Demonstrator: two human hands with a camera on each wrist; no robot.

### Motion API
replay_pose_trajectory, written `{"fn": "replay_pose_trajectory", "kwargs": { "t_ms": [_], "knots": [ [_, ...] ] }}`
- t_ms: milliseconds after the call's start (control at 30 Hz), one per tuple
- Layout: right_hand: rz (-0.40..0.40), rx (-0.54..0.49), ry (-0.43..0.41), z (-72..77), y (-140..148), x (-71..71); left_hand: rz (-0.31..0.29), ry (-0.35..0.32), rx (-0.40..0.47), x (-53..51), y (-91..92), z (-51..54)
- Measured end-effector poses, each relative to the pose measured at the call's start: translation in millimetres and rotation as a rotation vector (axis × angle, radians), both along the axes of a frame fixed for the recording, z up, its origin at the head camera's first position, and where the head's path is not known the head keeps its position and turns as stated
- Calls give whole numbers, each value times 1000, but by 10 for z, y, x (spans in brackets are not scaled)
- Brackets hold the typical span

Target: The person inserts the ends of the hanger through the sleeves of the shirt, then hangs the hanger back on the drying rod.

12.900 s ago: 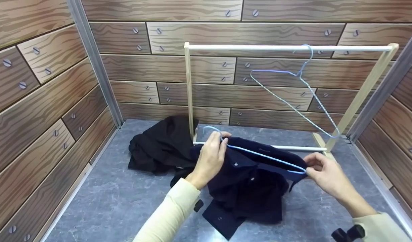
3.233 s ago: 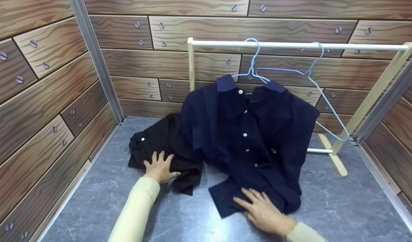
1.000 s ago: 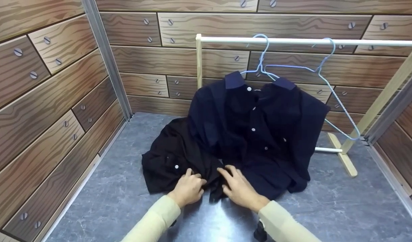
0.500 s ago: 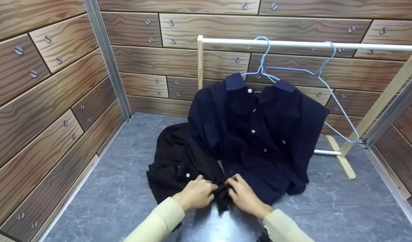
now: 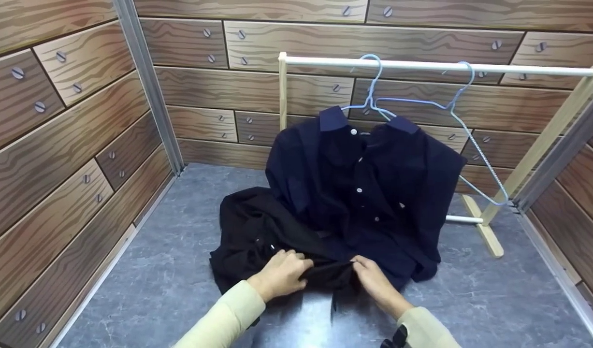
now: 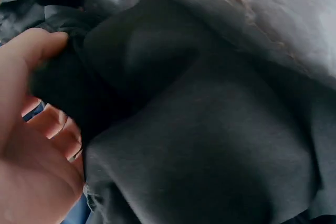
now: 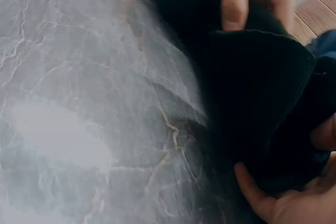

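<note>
The right hand has moved away from the left hand since the previous frame, drawing a section of the black fabric garment out between them. Left hand: fingers curled, grasping the garment between thumb and fingers. Right hand: fingertips pinching the garment's edge. The garment lies bunched on the grey marbled bench, in front of and against the navy button-front shirt. The shirt hangs from a light-blue wire hanger on the pale wooden rack's white rail.
</note>
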State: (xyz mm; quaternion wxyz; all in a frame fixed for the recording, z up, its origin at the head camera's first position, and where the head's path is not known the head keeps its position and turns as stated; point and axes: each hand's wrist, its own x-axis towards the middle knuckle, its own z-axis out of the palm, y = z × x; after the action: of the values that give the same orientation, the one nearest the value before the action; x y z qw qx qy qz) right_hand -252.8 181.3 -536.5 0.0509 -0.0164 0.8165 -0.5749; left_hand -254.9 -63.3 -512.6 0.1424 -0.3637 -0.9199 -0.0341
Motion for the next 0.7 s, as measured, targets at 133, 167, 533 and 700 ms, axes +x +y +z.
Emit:
{"fn": "replay_pose_trajectory", "kwargs": {
  "t_ms": [133,167,533,700],
  "knots": [
    [-14,-166,-97,-3,91,5,58,105,-21,-42,-67,-43],
    [-20,-197,-124,-2,121,10,80,130,-16,-58,-87,-50],
    [-52,-401,-239,-110,306,-3,452,-257,185,-129,-267,4],
    [-43,-370,-233,-126,342,-33,471,-350,220,-144,-263,-1]
  ]
}}
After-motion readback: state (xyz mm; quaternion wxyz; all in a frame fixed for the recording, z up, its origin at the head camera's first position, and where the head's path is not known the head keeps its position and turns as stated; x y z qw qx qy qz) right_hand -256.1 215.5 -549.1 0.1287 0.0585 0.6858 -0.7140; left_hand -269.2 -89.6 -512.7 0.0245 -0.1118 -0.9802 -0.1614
